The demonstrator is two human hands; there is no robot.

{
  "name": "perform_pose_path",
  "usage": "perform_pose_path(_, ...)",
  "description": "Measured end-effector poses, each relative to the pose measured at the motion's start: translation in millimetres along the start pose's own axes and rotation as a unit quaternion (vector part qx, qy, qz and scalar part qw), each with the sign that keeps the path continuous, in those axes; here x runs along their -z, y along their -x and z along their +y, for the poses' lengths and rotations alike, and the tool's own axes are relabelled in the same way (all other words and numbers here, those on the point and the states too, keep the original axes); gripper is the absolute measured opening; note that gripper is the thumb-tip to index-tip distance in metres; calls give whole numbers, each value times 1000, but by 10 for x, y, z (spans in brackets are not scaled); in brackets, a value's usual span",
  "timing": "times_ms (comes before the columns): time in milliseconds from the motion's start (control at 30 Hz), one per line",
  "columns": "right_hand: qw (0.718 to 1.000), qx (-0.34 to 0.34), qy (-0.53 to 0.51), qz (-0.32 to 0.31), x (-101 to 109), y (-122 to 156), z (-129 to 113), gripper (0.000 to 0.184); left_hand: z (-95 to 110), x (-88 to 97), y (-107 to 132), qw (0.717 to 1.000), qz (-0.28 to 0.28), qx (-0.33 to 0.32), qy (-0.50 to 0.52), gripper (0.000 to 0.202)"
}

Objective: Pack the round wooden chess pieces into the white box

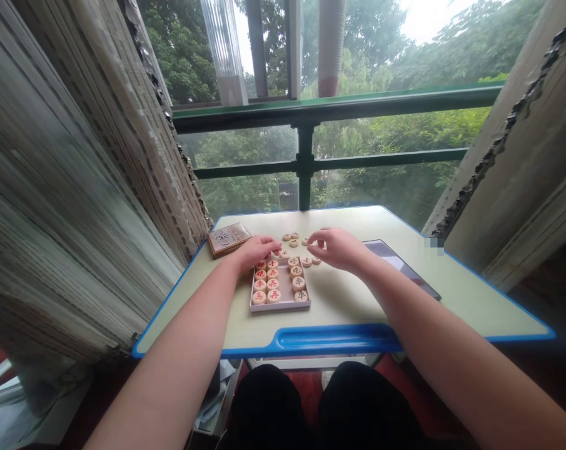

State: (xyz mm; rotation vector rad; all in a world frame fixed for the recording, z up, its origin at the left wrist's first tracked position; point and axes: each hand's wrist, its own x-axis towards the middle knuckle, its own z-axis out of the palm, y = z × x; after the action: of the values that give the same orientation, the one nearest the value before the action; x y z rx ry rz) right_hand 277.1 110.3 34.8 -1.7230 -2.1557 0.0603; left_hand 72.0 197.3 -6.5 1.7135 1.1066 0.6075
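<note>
A shallow open box (pixel 286 306) holds round wooden Chinese chess pieces, red-marked ones (pixel 273 285) in two columns on its left side and dark-marked ones (pixel 298 284) in a column on its right. The strip between them is bare. At the box's far left corner is my left hand (pixel 260 249), its fingers closed at the tips round a pale piece, mostly covered. My right hand (pixel 333 246) is curled beyond the box's far right corner, thumb and forefinger at a piece (pixel 305 241). Several loose pieces (pixel 294 243) lie between my hands, with more (pixel 307 262) right of the box.
A flat patterned box (pixel 229 237) lies at the table's far left. Partly under my right forearm is a dark-edged tablet-like panel (pixel 399 265). The pale table (pixel 470 300) has a blue rim and a blue front groove (pixel 334 338). Curtains (pixel 170 187) and a green railing (pixel 306 165) stand around it.
</note>
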Motion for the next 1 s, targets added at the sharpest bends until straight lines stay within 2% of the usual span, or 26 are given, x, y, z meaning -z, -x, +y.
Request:
perform_pose_path(67,999,-27,32,3,-7,-23,68,27,7,-8,10,1000,4,3,-2,38)
perform_pose_path(233,997,-32,58,-50,-32,-35,133,28,45,-26,65,1000,14,16,4,37)
perform_pose_path(400,995,-68,68,-26,-43,-55,162,27,69,-36,83,1000,20,11,-2,36)
perform_pose_path(567,991,-97,57,-78,-43,-56,194,26,74,-43,70,999,20,15,-25,38)
perform_pose_path(667,989,-104,52,-88,-59,-58,190,27,67,-44,63,999,25,27,-37,40)
perform_pose_path(733,992,-100,41,-70,-67,-68,190,26,66,-41,57,999,21,28,-39,41)
perform_pose_path(833,996,-85,8,31,-82,-94,207,29,72,-34,46,999,10,36,-31,42)
perform_pose_path(900,993,-91,-5,75,-115,-113,225,32,73,-32,35,998,7,44,-32,42)
perform_pose_path(1000,994,-97,-2,39,-215,-135,238,33,55,-35,15,999,-2,33,-39,43)
